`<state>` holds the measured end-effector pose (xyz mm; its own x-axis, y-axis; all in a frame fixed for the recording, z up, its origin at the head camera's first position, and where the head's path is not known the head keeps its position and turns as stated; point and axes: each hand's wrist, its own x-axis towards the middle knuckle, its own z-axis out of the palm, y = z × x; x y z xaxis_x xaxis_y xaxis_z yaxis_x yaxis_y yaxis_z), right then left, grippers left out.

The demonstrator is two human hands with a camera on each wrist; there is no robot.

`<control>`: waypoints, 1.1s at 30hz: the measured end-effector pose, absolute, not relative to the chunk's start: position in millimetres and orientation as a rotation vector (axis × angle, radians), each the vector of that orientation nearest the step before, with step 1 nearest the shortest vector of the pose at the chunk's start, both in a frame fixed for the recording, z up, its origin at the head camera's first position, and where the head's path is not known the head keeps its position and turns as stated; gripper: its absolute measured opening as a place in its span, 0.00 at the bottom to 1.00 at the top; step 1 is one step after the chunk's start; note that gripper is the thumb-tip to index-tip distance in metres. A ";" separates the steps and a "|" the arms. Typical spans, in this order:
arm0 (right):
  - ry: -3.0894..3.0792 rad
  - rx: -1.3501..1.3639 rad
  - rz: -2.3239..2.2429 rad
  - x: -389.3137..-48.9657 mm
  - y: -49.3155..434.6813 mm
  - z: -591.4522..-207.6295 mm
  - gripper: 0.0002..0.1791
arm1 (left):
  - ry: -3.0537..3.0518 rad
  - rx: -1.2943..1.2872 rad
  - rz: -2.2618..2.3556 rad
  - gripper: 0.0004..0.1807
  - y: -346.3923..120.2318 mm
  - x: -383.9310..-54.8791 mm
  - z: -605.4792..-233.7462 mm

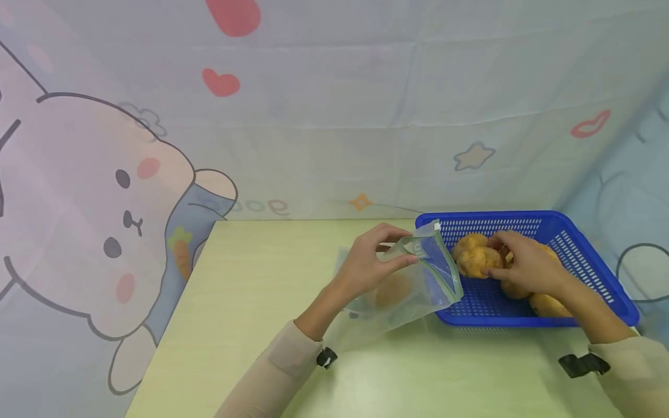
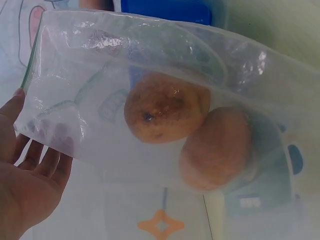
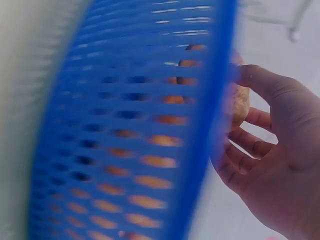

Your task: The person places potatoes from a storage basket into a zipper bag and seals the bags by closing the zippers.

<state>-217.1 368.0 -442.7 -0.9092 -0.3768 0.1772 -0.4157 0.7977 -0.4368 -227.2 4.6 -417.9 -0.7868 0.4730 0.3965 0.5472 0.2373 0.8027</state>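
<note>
Potato (image 1: 479, 263) in right grip (image 1: 528, 264), between thumb and fingers; bag (image 1: 418, 305) in left grip (image 1: 370, 258)

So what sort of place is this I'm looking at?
Probably an indoor corner set up for tabletop work, though I can't tell which kind of room. A creased printed cloth with a cartoon animal backs a pale table, where a blue basket holds potatoes.

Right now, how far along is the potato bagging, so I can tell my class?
Done: two potatoes lie inside the clear bag. In hand: the left hand holds the bag, its top gaping, while the right hand grips a potato in the blue basket. Left, probably: bagging that one, perhaps the other potatoes in the basket, then closing the open bag.
</note>
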 end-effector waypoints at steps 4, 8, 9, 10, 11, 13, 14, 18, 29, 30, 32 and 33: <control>-2.815 0.635 0.744 -212.3 363.2 -415.4 0.25 | -2.421 -1.012 -1.548 0.23 6.2 -228.3 -416.9; -2.756 0.658 0.824 -205.9 355.4 -392.4 0.25 | -2.438 -1.015 -1.488 0.24 8.5 -228.5 -414.9; -2.755 0.668 0.854 -204.2 352.1 -388.5 0.25 | -2.443 -1.013 -1.481 0.24 8.9 -228.4 -414.5; -2.754 0.682 0.879 -202.5 347.5 -385.2 0.24 | -2.448 -1.010 -1.477 0.24 9.2 -228.3 -413.9; -2.755 0.700 0.905 -201.0 342.1 -383.0 0.24 | -2.450 -1.006 -1.478 0.24 9.7 -228.3 -413.7; -2.763 0.744 0.958 -197.8 329.3 -381.3 0.22 | -2.457 -1.000 -1.478 0.24 10.4 -228.0 -413.1; -2.771 0.761 0.980 -196.1 322.5 -381.3 0.22 | -2.458 -1.000 -1.481 0.24 10.7 -228.3 -413.1; -2.780 0.789 1.008 -191.8 299.6 -387.6 0.21 | -2.450 -1.007 -1.499 0.23 11.6 -228.1 -412.7; -2.753 0.705 1.133 -195.7 285.1 -393.7 0.19 | -2.427 -1.021 -1.510 0.22 8.9 -229.9 -414.1; -2.754 0.668 1.118 -199.6 288.9 -392.1 0.19 | -2.422 -1.019 -1.515 0.21 8.7 -230.0 -414.4; -2.773 0.595 1.062 -211.6 300.2 -391.5 0.20 | -2.415 -1.013 -1.523 0.21 8.1 -230.1 -414.6; -2.793 0.564 1.030 -219.0 306.9 -393.5 0.21 | -2.408 -1.011 -1.526 0.21 7.8 -230.2 -415.2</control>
